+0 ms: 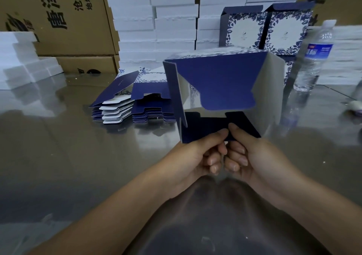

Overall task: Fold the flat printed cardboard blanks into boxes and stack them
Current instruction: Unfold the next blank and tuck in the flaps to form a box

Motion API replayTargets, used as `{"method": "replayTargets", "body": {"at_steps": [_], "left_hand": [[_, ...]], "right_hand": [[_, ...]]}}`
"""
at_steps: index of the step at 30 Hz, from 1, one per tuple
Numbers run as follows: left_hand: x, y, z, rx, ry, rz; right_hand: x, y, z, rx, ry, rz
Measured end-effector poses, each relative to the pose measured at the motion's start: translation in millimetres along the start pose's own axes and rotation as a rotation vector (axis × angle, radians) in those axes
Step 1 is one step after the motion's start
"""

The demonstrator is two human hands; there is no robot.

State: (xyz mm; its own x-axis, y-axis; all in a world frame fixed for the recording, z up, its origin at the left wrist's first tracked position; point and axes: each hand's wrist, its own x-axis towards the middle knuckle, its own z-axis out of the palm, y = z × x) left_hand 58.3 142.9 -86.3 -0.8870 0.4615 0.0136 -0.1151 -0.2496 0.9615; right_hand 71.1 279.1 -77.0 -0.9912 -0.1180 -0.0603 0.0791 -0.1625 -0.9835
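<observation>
The left hand (197,155) and right hand (252,157) each have a pinching grip on the near flap edge of the half-folded box (221,82), above open tabletop (58,157), with the flat blanks (137,106) stacked behind-left.

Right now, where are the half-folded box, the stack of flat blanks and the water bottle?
half-folded box (221,82): head view, on its blue inner flap.
stack of flat blanks (152,115): head view, on the pile's near edges.
water bottle (317,52): head view, on its blue label.

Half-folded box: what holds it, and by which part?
The left hand and right hand pinch the half-folded box by its near bottom flap.
</observation>
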Motion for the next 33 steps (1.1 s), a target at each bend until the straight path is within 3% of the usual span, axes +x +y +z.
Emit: {"method": "replayTargets", "body": {"at_steps": [4,10,13,16,19,23,25,30,33], "left_hand": [[6,7,-7,-0.024,0.181,-0.054],[0,4,-22,0.978,0.517,0.17],[-3,7,-28,1.139,0.567,0.247],[0,11,-30,1.144,0.621,0.335],[1,10,-31,1.02,0.668,0.451],[0,12,-30,0.904,0.705,0.63],[1,12,-31,0.886,0.695,0.659],[-2,13,-30,0.829,0.586,0.752],[-3,15,-27,0.769,0.525,0.775]], "right_hand": [[5,-3,-7,0.056,0.011,0.016],[8,-4,-14,0.016,0.013,0.102],[6,-3,-16,-0.098,-0.005,0.12],[5,-6,-13,-0.16,0.001,0.105],[7,-7,-14,-0.233,0.111,0.033],[13,2,-26,-0.624,0.322,-0.289],[16,7,-33,-0.699,0.352,-0.448],[15,5,-33,-0.727,0.181,-0.853],[11,4,-30,-0.8,0.066,-0.896]]}}
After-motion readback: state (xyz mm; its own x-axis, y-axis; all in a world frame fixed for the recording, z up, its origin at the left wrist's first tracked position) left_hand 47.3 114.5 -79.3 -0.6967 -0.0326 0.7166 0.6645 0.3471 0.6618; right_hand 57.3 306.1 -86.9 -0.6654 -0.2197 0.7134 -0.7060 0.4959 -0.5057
